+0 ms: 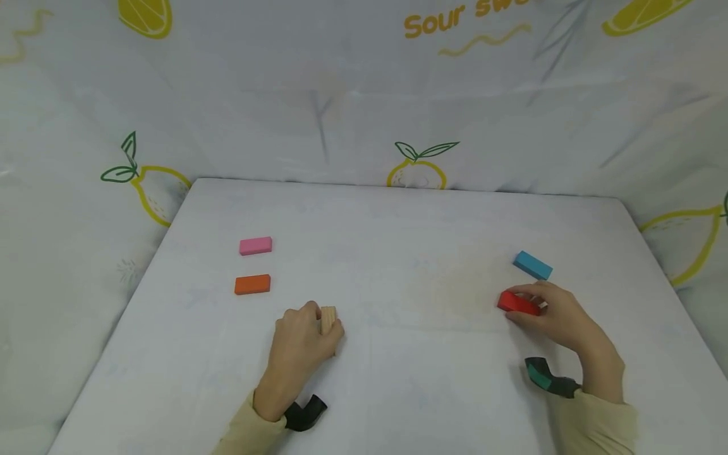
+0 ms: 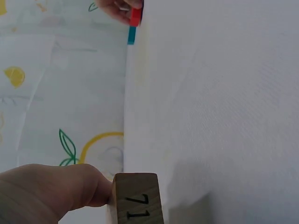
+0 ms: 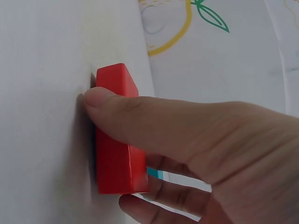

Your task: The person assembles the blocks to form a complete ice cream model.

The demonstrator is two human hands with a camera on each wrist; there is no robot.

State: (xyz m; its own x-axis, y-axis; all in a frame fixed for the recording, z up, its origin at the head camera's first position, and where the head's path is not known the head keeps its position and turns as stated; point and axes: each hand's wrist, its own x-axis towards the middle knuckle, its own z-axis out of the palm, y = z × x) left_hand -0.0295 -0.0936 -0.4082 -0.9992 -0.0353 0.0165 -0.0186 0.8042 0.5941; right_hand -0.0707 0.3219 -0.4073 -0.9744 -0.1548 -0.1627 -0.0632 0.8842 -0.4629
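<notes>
My left hand (image 1: pixel 298 344) grips a plain wooden block (image 1: pixel 327 319) between thumb and fingers, over the front middle of the table. The left wrist view shows that block's end face (image 2: pixel 138 200) marked with the number 71. On the right side, my right hand (image 1: pixel 560 319) holds a red block (image 1: pixel 517 304) by its long sides. Its thumb (image 3: pixel 117 112) lies across the near face in the right wrist view, with the other fingers partly hidden behind the block. Just beyond the red block lies a blue block (image 1: pixel 533 265), set at a slant.
At the left of the white table (image 1: pixel 387 253) lie a pink block (image 1: pixel 256 246) and, nearer, an orange block (image 1: pixel 253 284). A white cloth with lemon prints (image 1: pixel 256 95) hangs behind the table's far edge. Dark curved pieces (image 1: pixel 305 414) stick out from the wrists.
</notes>
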